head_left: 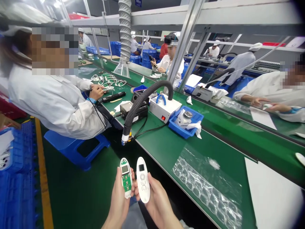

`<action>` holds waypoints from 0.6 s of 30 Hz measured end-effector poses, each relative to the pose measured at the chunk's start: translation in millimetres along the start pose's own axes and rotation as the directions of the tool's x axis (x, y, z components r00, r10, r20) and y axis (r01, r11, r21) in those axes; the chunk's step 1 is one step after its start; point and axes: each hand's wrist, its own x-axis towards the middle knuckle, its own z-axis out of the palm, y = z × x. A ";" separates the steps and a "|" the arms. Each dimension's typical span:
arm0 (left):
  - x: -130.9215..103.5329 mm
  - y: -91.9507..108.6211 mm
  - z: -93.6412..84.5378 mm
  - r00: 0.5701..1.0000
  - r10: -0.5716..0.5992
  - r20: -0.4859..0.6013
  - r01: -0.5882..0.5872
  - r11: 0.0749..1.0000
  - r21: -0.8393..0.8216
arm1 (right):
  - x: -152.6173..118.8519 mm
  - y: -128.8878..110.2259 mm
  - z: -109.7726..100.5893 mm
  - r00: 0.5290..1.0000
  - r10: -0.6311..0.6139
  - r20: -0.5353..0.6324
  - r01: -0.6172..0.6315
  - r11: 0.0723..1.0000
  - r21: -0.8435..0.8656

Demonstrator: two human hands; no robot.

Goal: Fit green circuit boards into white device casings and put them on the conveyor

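Board half (126, 181), white casing with green circuit board and grey screen facing up, is at near centre, off the near-left edge of the bench, held in the air. White cover (143, 183) is just beside it on the right, outer face up: dark window at the far end, round button shapes below.

Grip: left hand (116, 192) is closed lightly around the board half, fingertips on its right edge. Right hand (156, 192) has the white cover between thumb on the right edge and fingers on the left. Can't tell how the fingers sit underneath.

Handling, my judgement: hold both by the rims, fingers off the board and window; keep screen ends pointing the same way and both pieces level; light pressure only, thin shells could flex or slip. Safer over the bench than over the gap.

Outward: green bench (154, 148) to the right, with clear plastic sheet (207, 187) and white paper (264, 190) at near right. Farther: blue tray (181, 132), white box (154, 109) with blue-handled pliers (162, 99) on top, black hose (130, 122) arching over. Far left, a co-worker (54, 98) handles a similar piece near more board pieces (109, 79).
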 end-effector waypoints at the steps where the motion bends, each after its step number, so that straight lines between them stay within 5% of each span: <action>1: -4.0 -0.5 3.7 1.000 -0.019 0.015 0.019 1.000 -0.015 | -5.4 -2.8 -0.7 1.000 -0.001 0.002 0.001 1.000 0.013; 9: -16.9 -4.7 13.8 0.999 0.019 0.045 -0.024 0.994 0.108 | -22.8 -13.3 -13.2 0.998 -0.049 0.035 0.048 0.999 0.019; 13: -15.4 -8.3 12.3 0.995 0.084 0.056 -0.096 0.956 0.279 | -30.0 -22.1 -20.7 0.985 -0.171 0.003 0.167 0.958 -0.232; 18: -14.9 -21.9 21.3 0.964 0.110 0.241 -0.199 0.900 0.387 | -35.9 -26.2 -28.0 0.949 -0.307 0.076 0.308 0.841 -0.445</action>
